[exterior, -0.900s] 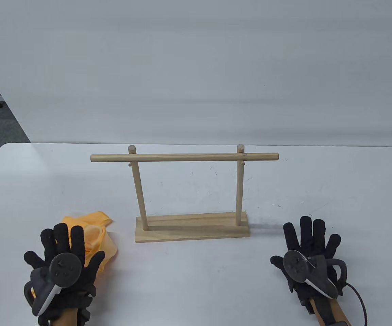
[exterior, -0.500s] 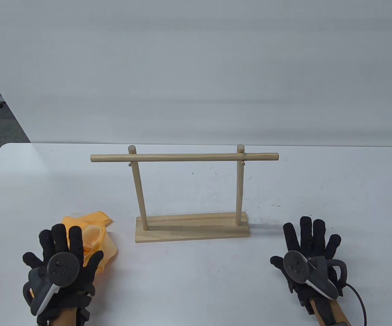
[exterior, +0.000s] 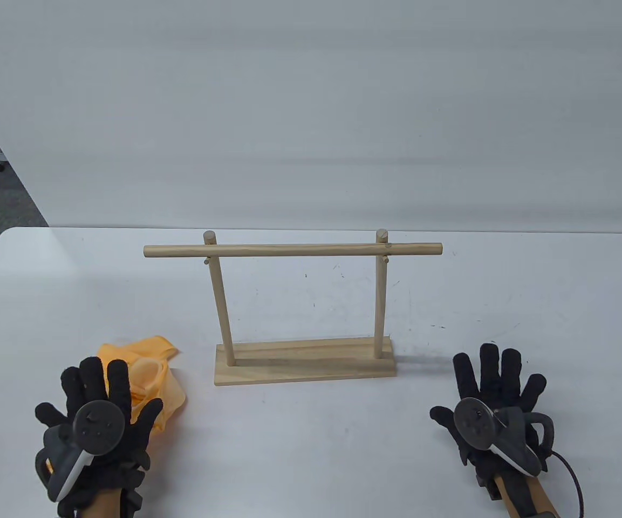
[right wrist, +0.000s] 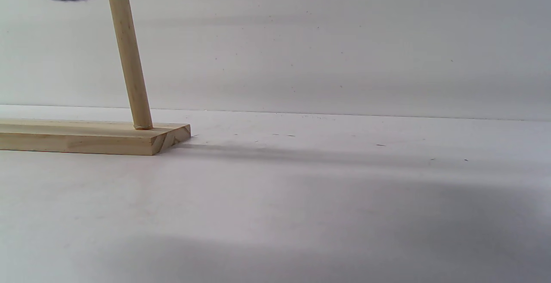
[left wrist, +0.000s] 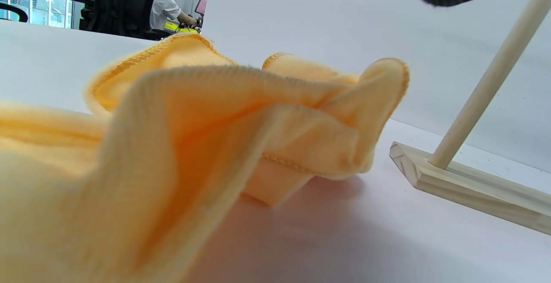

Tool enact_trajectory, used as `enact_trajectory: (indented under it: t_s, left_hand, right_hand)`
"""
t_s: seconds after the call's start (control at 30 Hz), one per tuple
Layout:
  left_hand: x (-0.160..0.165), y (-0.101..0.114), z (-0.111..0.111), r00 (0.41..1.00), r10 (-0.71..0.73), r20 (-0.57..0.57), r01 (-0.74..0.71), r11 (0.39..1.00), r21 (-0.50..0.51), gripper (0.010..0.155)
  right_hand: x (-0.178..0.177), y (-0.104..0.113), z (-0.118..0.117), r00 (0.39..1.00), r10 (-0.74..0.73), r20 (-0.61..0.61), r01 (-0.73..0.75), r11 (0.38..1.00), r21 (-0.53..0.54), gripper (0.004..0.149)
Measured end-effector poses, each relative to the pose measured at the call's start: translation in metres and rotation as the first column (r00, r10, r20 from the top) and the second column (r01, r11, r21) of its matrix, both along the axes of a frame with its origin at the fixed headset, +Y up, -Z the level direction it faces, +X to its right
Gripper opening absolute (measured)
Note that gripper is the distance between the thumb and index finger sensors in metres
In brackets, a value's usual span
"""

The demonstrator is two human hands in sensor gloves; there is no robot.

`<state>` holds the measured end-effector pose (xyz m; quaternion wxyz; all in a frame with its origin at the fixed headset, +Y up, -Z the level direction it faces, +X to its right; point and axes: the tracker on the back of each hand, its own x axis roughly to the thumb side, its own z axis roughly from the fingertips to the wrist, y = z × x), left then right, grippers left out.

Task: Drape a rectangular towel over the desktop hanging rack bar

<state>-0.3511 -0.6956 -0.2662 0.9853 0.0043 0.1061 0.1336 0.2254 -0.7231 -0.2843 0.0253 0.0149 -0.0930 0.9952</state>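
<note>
White tabletop (exterior: 311, 431), lightly scuffed, is carrying every item listed below.

Nearest you: your left hand (exterior: 95, 415) is lying palm down at the near left, fingers (exterior: 118, 377) spread apart and extended, their tips overlapping the towel (exterior: 151, 372); whether they are pressing it cannot be told from above. Your right hand (exterior: 491, 410) is lying flat at the near right, fingers (exterior: 489, 364) splayed, gripping nothing, well apart from the towel.

Next: the orange towel is sitting crumpled on the table, just left of the rack base (exterior: 305, 362), not touching it. In the left wrist view its folds (left wrist: 224, 119) are filling most of the frame.

Farther: the wooden rack is standing upright at centre, two posts (exterior: 220, 307) rising from the base and carrying the bare horizontal bar (exterior: 293, 250).

Farthest: a plain grey wall (exterior: 311, 108) is closing off the scene.
</note>
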Motion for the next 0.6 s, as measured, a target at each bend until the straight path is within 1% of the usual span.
enact_trajectory:
  t_s: [0.17, 0.43, 0.6]
  left_hand:
    - [-0.003, 0.002, 0.002, 1.0, 0.01, -0.012, -0.01, 1.0, 0.012, 0.087]
    - [-0.01, 0.0, 0.002, 0.999, 0.033, -0.041, -0.033, 0.999, -0.002, 0.086]
    - [-0.017, -0.001, 0.003, 0.996, 0.041, -0.085, -0.042, 0.999, -0.007, 0.084]
  right_hand:
    - [0.0, 0.001, 0.0, 1.0, 0.003, 0.0, -0.003, 1.0, -0.003, 0.09]
    - [0.0, 0.001, 0.0, 1.0, 0.012, 0.001, -0.012, 1.0, -0.008, 0.09]
    - [-0.001, 0.001, 0.0, 1.0, 0.022, 0.001, -0.022, 1.0, -0.014, 0.09]
